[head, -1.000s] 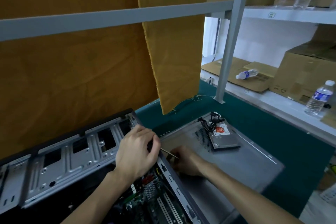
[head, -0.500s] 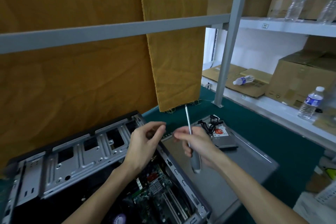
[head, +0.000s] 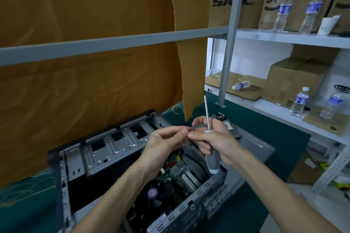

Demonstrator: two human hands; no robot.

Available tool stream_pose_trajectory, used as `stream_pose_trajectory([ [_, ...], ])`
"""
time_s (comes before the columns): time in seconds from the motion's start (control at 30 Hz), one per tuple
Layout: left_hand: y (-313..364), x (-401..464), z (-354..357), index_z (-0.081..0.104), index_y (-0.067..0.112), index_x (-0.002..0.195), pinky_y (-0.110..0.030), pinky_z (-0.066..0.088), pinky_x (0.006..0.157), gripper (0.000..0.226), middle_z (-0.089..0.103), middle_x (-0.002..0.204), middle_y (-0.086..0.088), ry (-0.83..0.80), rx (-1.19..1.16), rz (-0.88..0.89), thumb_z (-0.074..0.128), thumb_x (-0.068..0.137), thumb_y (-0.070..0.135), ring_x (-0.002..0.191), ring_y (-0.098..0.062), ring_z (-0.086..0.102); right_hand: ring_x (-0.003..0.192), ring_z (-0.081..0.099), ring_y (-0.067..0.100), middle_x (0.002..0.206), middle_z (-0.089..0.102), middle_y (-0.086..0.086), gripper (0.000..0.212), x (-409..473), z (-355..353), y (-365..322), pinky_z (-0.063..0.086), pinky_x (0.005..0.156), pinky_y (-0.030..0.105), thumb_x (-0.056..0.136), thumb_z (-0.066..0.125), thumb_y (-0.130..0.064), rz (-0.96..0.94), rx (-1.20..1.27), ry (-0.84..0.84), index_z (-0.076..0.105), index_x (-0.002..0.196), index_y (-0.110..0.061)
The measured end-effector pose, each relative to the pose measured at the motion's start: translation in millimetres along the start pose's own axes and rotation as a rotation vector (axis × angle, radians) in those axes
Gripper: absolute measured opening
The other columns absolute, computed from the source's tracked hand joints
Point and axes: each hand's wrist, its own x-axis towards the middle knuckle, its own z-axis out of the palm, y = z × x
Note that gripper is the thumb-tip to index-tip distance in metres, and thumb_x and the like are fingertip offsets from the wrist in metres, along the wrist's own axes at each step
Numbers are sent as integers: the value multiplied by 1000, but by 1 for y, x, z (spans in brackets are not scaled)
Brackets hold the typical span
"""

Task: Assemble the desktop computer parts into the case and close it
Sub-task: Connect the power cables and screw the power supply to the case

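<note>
An open desktop case (head: 106,149) lies on the green table, its motherboard (head: 178,176) and dark fan (head: 153,193) showing inside. Above it my right hand (head: 216,142) grips a grey-handled screwdriver (head: 207,117) upright, shaft pointing up. My left hand (head: 166,142) is raised beside it with thumb and forefinger pinched together, meeting the right hand's fingertips; whatever small thing sits between them is too small to see. A grey side panel (head: 253,143) lies right of the case, with a hard drive (head: 229,125) on it, mostly hidden behind my right hand.
A yellow cloth (head: 94,62) hangs behind the case from a grey rail (head: 113,41). A grey post (head: 229,39) stands at the back right. White shelves (head: 284,111) hold cardboard boxes and several water bottles. Green cloth (head: 269,128) covers the table.
Both hands rose from the case's edge. The right hand lifted the screwdriver and turned it upright. The left hand's fingertips came together with the right's above the case.
</note>
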Motion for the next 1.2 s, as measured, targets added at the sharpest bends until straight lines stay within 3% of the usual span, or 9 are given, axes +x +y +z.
stream_pose_trajectory([
  [0.07, 4, -22, -3, 81, 14, 97, -35, 56, 95, 23, 76, 97, -10, 20, -54, 10, 74, 85, 32, 92, -18, 69, 39, 36, 12, 69, 54, 17, 30, -22, 18, 1, 32, 36, 23, 91, 73, -5, 27, -29, 29, 53, 113, -1],
  [0.2, 17, -64, -14, 79, 11, 95, -29, 60, 86, 18, 75, 102, -9, 106, -355, -13, 71, 90, 26, 98, -19, 72, 48, 43, 17, 76, 55, 7, 18, -73, 53, 9, 39, 45, 30, 99, 64, -20, 101, -62, -52, 51, 101, -8],
  [0.27, 22, -86, -20, 76, 8, 102, -27, 60, 85, 19, 76, 109, -9, 123, -431, -22, 67, 95, 23, 105, -18, 73, 51, 46, 19, 79, 55, 9, 12, -101, 73, 16, 41, 48, 32, 105, 53, -19, 117, -60, -98, 52, 99, -8],
  [0.37, 24, -121, -25, 75, 8, 107, -25, 60, 83, 21, 75, 113, -8, 113, -480, -35, 66, 96, 24, 104, -16, 73, 52, 48, 20, 78, 56, 7, 18, -136, 102, 29, 45, 48, 33, 109, 44, -14, 28, -251, -77, 58, 103, -5],
  [0.53, 17, -177, -31, 83, 14, 96, -23, 59, 77, 19, 76, 115, -7, 118, -494, -36, 68, 93, 26, 101, -14, 74, 51, 50, 22, 77, 59, 5, 19, -183, 133, 41, 48, 49, 34, 109, 46, -15, -36, -340, -68, 64, 108, -9],
  [0.7, 7, -225, -38, 81, 10, 104, -23, 59, 78, 24, 75, 118, -9, 133, -489, -37, 70, 92, 28, 101, -14, 73, 51, 49, 25, 77, 59, 3, 19, -222, 152, 55, 48, 48, 34, 109, 47, -16, -49, -396, -99, 65, 107, -12],
  [0.9, -7, -270, -40, 81, 8, 100, -23, 59, 77, 22, 75, 114, -12, 181, -440, 10, 70, 92, 26, 99, -16, 74, 49, 48, 22, 76, 58, 5, 20, -254, 165, 71, 47, 46, 32, 108, 48, -12, -39, -384, -121, 68, 107, -12],
  [1.03, -28, -297, -42, 79, 9, 105, -23, 58, 82, 24, 76, 108, -10, 187, -395, 28, 66, 95, 27, 108, -19, 72, 48, 49, 21, 74, 58, 3, 20, -271, 170, 88, 47, 46, 31, 107, 50, -11, -29, -409, -97, 70, 107, -13],
  [1.2, -58, -318, -46, 78, 4, 106, -25, 60, 78, 22, 74, 113, -15, 212, -464, -94, 62, 99, 17, 102, -19, 73, 46, 50, 17, 74, 58, 4, 20, -285, 174, 121, 47, 49, 31, 105, 53, -13, 41, -481, -34, 72, 104, -19],
])
